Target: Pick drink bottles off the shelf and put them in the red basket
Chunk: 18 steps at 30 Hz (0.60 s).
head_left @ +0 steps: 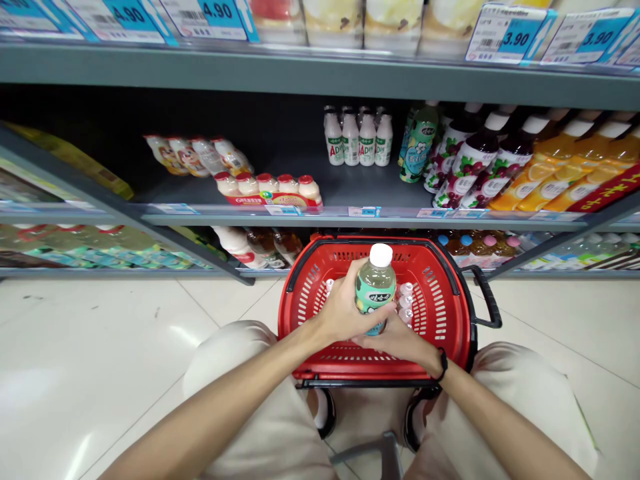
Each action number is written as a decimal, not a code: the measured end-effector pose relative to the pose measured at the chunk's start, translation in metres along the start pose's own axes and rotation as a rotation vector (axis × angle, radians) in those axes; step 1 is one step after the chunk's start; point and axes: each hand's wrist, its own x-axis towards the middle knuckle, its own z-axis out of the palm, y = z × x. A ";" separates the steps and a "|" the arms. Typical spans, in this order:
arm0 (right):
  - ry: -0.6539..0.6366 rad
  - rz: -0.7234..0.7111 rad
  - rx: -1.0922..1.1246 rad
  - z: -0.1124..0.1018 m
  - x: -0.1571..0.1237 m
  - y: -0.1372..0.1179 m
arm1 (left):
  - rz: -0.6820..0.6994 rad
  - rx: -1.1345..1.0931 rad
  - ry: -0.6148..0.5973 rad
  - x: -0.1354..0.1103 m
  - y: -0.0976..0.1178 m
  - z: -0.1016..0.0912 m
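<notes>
A drink bottle (pixel 376 287) with a white cap and a green label is upright between my hands, above the red shopping basket (pixel 320 360). My left hand (pixel 345 310) wraps round its left side, high on the body. Lower down, my right hand (pixel 395 337) grips it near the base, a dark band on that wrist. Inside the basket, partly covered by my hands, are small white-pink bottles (pixel 406 301). The basket sits on the floor between my knees, its black handle (pixel 487 300) sticking out to the right.
Facing me is a grey shelf (pixel 280 177) with a pack of small white bottles (pixel 357 137), a red-capped yogurt drink pack (pixel 270 190), a green-labelled bottle (pixel 419 143), dark juice bottles (pixel 473 160) and orange juice bottles (pixel 565 167). Price tags (pixel 507 37) line the upper shelf edge. Below is pale tiled floor (pixel 100 347).
</notes>
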 end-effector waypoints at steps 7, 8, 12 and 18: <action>-0.036 -0.010 0.010 -0.001 -0.003 -0.007 | 0.018 -0.016 0.001 -0.001 -0.001 0.001; -0.037 -0.006 0.010 -0.001 -0.003 -0.007 | 0.017 -0.015 0.000 -0.002 -0.001 0.001; -0.026 -0.010 -0.003 -0.002 -0.003 -0.005 | 0.012 -0.005 0.005 -0.001 0.000 0.002; -0.018 -0.002 -0.006 -0.002 -0.003 -0.004 | 0.027 0.003 0.016 0.000 0.001 0.001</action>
